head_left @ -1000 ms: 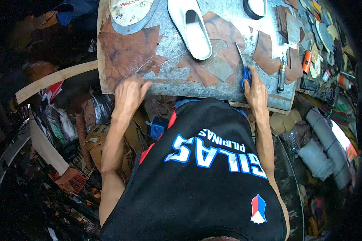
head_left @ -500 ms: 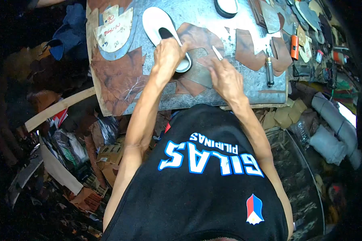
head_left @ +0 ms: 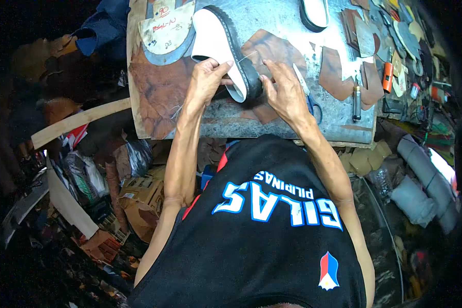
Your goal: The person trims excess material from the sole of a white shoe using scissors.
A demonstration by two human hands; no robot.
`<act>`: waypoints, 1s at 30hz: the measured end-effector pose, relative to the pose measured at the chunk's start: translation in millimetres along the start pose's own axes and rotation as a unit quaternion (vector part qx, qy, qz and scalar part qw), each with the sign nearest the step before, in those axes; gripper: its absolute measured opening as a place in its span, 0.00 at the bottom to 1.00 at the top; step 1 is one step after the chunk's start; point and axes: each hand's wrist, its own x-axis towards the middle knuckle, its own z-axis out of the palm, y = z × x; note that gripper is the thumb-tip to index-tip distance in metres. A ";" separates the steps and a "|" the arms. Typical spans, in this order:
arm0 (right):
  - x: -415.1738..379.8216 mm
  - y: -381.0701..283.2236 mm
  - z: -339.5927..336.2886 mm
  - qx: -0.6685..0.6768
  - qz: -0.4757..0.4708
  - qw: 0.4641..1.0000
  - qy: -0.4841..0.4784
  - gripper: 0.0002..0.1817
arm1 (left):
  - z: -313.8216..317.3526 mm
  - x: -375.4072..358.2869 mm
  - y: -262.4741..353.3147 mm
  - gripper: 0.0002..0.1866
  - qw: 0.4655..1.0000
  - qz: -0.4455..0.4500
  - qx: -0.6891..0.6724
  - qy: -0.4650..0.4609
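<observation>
The left hand [head_left: 206, 77] is gripping the white slip-on shoe with a black ridged sole [head_left: 222, 49], tilting it on edge over the grey metal worktable [head_left: 287, 15]; the right hand [head_left: 284, 92] is pinching its heel, blue-handled scissors [head_left: 313, 105] lying just beside. A loose grip could let it tip onto the brown leather scraps [head_left: 159, 87]
</observation>
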 end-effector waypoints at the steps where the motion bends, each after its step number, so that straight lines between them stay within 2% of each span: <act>1: 0.9 -0.6 0.8 0.003 0.011 1.000 -0.013 0.21 | -0.2 -1.1 -1.0 0.12 1.000 0.000 -0.007 -0.001; 5: 8.9 -9.9 11.7 0.041 0.059 0.997 -0.040 0.27 | 0.3 -1.5 -12.1 0.11 0.999 -0.006 -0.026 -0.024; 7: 9.7 -10.9 20.4 -0.005 0.061 0.995 -0.075 0.37 | -1.0 -0.5 -18.8 0.10 0.998 -0.005 -0.046 -0.037; 8: 8.4 -13.0 22.5 0.023 0.085 0.990 -0.111 0.46 | -2.1 -1.0 -20.9 0.11 0.996 -0.009 -0.061 -0.060; 11: -0.3 -14.6 30.1 0.027 0.101 0.990 -0.097 0.48 | -4.0 -0.8 -26.1 0.11 0.988 -0.003 -0.098 -0.116; 12: -0.4 -14.0 28.8 0.048 0.109 0.988 -0.093 0.51 | -4.8 -1.5 -25.8 0.12 0.985 0.027 -0.082 -0.149; 14: -4.8 -12.9 32.0 0.049 0.101 0.991 -0.074 0.51 | -6.9 -3.1 -26.3 0.19 0.980 0.056 -0.034 -0.187; 15: -5.5 -13.4 34.0 0.057 0.089 0.993 -0.057 0.52 | -2.7 0.4 -37.3 0.17 0.986 0.066 -0.042 -0.147; 17: -6.1 -19.4 35.6 0.051 0.086 0.993 -0.065 0.54 | -2.1 5.7 -44.0 0.16 0.970 0.158 0.180 -0.048; 18: -7.4 -21.6 36.7 0.061 0.078 0.993 -0.066 0.55 | -3.5 4.2 -47.4 0.16 0.970 0.157 0.181 -0.048; 19: -7.3 -22.6 37.5 0.071 0.069 0.993 -0.066 0.56 | -2.1 -2.1 -40.9 0.13 0.951 0.217 0.221 -0.009; 20: -9.4 -19.9 42.1 0.038 0.009 0.999 -0.038 0.57 | -0.5 -6.5 -37.5 0.10 0.925 0.276 0.259 0.030; 24: -12.0 -28.3 44.0 0.018 0.019 0.998 -0.063 0.56 | 4.1 -9.8 -60.7 0.09 0.934 0.307 0.171 0.068; 30: -10.0 -29.9 45.6 -0.014 -0.010 0.997 -0.074 0.55 | 5.5 -10.4 -58.3 0.09 0.939 0.283 0.172 0.088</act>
